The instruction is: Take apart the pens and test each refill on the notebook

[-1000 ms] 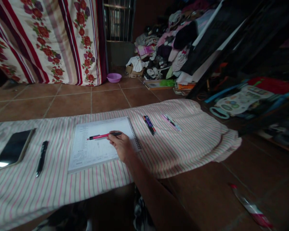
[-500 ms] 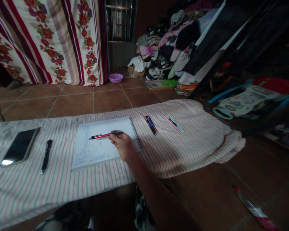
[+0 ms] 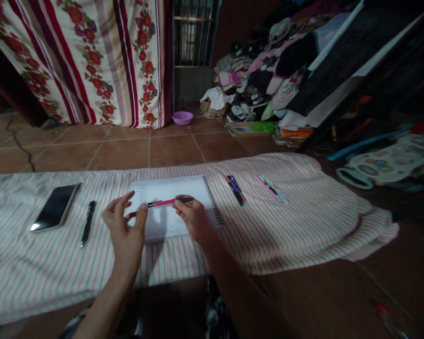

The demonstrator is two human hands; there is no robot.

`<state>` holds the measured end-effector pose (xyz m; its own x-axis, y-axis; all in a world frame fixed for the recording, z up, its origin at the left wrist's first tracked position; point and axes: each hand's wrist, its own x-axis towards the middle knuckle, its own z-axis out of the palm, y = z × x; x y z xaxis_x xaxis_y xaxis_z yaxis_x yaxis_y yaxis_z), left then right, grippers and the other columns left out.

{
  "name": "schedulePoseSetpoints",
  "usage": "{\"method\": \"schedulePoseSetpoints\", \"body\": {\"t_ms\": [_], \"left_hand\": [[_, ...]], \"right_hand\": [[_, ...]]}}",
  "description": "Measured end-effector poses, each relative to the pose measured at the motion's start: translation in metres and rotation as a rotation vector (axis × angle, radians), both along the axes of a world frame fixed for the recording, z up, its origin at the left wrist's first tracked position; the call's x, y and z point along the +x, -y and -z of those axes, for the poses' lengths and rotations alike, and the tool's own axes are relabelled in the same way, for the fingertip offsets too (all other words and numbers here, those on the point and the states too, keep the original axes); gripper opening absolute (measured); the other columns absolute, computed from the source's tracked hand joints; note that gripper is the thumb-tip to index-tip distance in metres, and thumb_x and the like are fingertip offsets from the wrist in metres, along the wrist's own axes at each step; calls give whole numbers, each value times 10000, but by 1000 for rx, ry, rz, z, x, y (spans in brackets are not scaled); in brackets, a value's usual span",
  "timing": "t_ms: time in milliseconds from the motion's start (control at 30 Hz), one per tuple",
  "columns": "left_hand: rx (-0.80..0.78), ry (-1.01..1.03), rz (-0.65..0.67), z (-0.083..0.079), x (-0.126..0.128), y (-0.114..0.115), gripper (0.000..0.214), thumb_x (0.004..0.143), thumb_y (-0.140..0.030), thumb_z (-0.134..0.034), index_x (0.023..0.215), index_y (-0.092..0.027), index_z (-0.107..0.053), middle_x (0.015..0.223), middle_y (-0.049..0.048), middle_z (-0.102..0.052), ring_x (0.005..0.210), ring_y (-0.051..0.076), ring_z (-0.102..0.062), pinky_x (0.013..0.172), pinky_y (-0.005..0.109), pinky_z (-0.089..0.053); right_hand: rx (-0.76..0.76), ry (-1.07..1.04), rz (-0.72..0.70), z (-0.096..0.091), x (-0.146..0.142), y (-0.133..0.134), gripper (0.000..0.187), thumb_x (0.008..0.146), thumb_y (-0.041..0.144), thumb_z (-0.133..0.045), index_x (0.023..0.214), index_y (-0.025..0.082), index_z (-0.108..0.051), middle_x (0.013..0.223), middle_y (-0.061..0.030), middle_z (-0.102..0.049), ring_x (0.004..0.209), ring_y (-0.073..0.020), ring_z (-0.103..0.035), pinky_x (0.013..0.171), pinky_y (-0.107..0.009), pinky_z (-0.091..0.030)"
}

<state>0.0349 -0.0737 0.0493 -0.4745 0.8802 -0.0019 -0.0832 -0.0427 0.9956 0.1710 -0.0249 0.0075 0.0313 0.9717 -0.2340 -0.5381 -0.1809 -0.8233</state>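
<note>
A red and black pen (image 3: 162, 203) is pinched in my right hand (image 3: 194, 217), level above a spiral notebook (image 3: 173, 228). My left hand (image 3: 125, 226) is raised over the notebook's left edge, fingers apart. Its thumb tip is close to the pen's left end; whether they touch I cannot tell. The notebook lies open at a page with print along its left side, partly hidden by both hands. A black pen (image 3: 88, 224) lies left of my left hand, and farther left is a smartphone (image 3: 55, 208) with a dark screen.
Several dark pens (image 3: 236, 190) and a group of light pens (image 3: 271, 189) lie right of the notebook on the striped cloth (image 3: 304, 221). Beyond, on the tiled floor, are a purple basin (image 3: 182, 118) and a heap of clothes (image 3: 261, 80). A floral curtain (image 3: 120, 61) hangs behind.
My left hand has come into view and reached the pen's left end. My right hand still holds the pen over the notebook. The view has shifted left.
</note>
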Motion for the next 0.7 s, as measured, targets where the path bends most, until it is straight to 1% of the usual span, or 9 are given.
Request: {"method": "schedulePoseSetpoints", "body": {"t_ms": [100, 133, 167, 233, 300, 333, 467, 600, 700], "left_hand": [[-207, 260, -79, 18, 8, -10, 320, 688, -217, -699, 985, -210, -580, 897, 7, -568, 698, 89, -572, 539, 171, -430], [-214, 330, -75, 23, 12, -12, 318, 692, -202, -696, 985, -203, -571, 845, 1, -579, 653, 82, -573, 513, 167, -415], [-224, 396, -31, 28, 15, -13, 315, 689, -182, -697, 976, -198, -566, 800, -4, -589, 625, 83, -576, 495, 169, -407], [-242, 566, 161, 33, 20, -15, 276, 667, -138, -707, 908, -167, -575, 740, 1, -610, 587, 86, -575, 493, 179, -415], [-214, 650, 256, 35, 23, -16, 265, 658, -117, -710, 891, -159, -590, 753, 7, -638, 583, 82, -580, 508, 180, -434], [-202, 678, 273, 35, 24, -17, 255, 662, -111, -706, 889, -156, -599, 753, 7, -646, 578, 78, -581, 511, 176, -440], [-188, 757, 240, 34, 26, -20, 149, 711, -90, -662, 850, -129, -626, 710, 18, -658, 562, 72, -587, 512, 156, -457], [-186, 789, 220, 34, 25, -21, 60, 775, -89, -595, 818, -110, -632, 700, 32, -665, 557, 72, -597, 531, 156, -480], [-206, 779, 200, 31, 23, -21, 61, 793, -91, -572, 794, -101, -632, 691, 39, -669, 554, 82, -610, 517, 161, -486]], "right_hand": [[-6, 12, -28, 0, -2, 0, 221, 581, 257, -727, 755, 166, -625, 639, 22, -632, 631, -93, -581, 607, -218, -409], [-3, 5, -32, 0, -2, -1, 213, 582, 252, -726, 749, 167, -625, 636, 24, -631, 631, -90, -580, 609, -216, -409], [1, -6, -35, 0, -3, -1, 207, 581, 246, -727, 743, 167, -624, 634, 27, -629, 630, -89, -579, 612, -216, -411], [14, -26, -46, 0, -6, 0, 201, 581, 237, -727, 735, 166, -620, 628, 30, -627, 616, -87, -575, 607, -216, -416], [29, -36, -82, -1, -8, 1, 207, 586, 243, -726, 741, 164, -614, 625, 26, -629, 588, -91, -570, 586, -223, -423], [36, -40, -111, -1, -9, 2, 213, 589, 249, -726, 746, 161, -612, 630, 22, -633, 579, -94, -571, 579, -228, -429], [51, -67, -212, -2, -11, 5, 241, 592, 269, -735, 753, 148, -603, 660, 1, -650, 577, -108, -586, 589, -251, -461], [30, -94, -190, -3, -13, 5, 296, 582, 279, -748, 799, 147, -596, 686, -14, -667, 590, -113, -605, 604, -259, -478], [16, -83, -170, -3, -14, 4, 274, 599, 341, -733, 739, 142, -607, 675, -22, -655, 612, -123, -615, 603, -262, -489]]}}
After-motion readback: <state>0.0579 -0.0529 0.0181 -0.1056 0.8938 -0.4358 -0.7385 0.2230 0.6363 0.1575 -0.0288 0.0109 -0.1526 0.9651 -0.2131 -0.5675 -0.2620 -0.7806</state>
